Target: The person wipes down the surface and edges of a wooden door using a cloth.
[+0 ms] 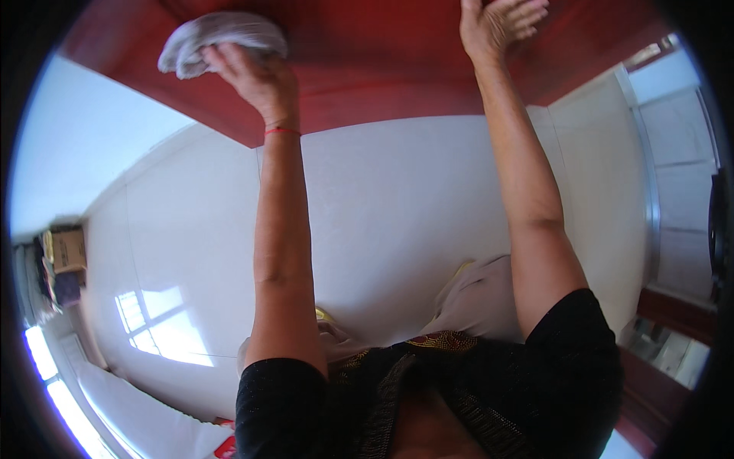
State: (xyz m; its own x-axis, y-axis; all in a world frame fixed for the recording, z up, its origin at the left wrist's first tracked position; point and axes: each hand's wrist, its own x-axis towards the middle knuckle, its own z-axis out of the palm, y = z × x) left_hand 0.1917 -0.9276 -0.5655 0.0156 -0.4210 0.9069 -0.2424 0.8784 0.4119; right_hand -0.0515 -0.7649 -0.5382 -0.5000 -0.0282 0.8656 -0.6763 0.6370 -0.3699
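A bunched pale grey-white cloth (222,32) lies against a glossy dark red panel (375,69) at the upper left. My left hand (260,80) grips the cloth, its fingers bent over the folds and a thin red band round the wrist. Farther right, my right hand (501,29) is at the same red surface with its fingers stretched out and nothing in it. Whether its palm touches the panel I cannot tell. Both my arms reach forward, well apart.
Shiny pale floor tiles (375,199) stretch below the panel, with window light reflected at the left. A brown cardboard box (69,251) stands among other items at the far left. Dark red wooden furniture (650,390) is at the lower right, beside a pale wall or door (677,161).
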